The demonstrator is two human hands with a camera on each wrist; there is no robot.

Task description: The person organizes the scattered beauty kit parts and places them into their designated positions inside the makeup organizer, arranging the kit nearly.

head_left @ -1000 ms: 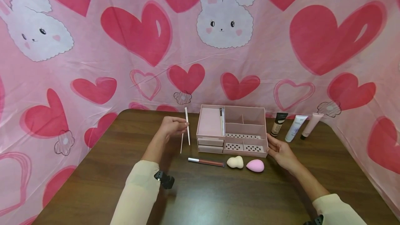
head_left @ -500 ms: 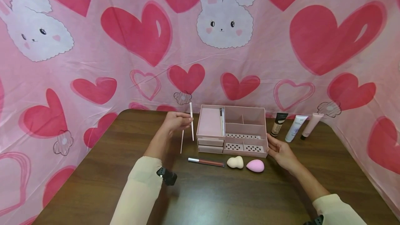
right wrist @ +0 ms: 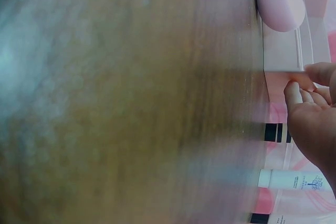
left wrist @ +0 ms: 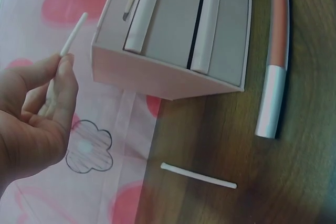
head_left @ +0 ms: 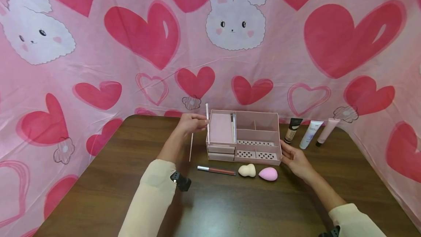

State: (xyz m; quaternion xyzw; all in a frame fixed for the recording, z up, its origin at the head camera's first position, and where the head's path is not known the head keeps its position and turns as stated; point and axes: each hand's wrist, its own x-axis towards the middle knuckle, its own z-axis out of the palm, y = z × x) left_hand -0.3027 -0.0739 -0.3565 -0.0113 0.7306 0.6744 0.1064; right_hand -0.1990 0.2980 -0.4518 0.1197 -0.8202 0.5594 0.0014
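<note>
In the head view my left hand [head_left: 194,123] pinches a slim white stick [head_left: 207,114] between thumb and fingertips. The stick stands nearly upright at the left edge of a pink makeup organizer [head_left: 222,127], its lower end overlapping the organizer's left compartment; whether it touches cannot be told. In the left wrist view the stick [left wrist: 74,32] points up from the fingers. My right hand [head_left: 296,161] touches the organizer's right side wall with its fingertips. A thin brush [head_left: 232,127] leans inside the left compartment. Another white stick [left wrist: 199,176] lies on the table left of the organizer.
A lip gloss tube [head_left: 217,170], a cream sponge [head_left: 247,170] and a pink sponge [head_left: 268,174] lie before the organizer. Right of it stand a black-capped tube [head_left: 292,131], a white tube [head_left: 310,134] and a pink tube [head_left: 327,132]. A patterned cloth hangs behind the table.
My left hand has carried the white stick to the right and farther back, from beside the organizer to its left edge. The right hand stays against the side wall.
</note>
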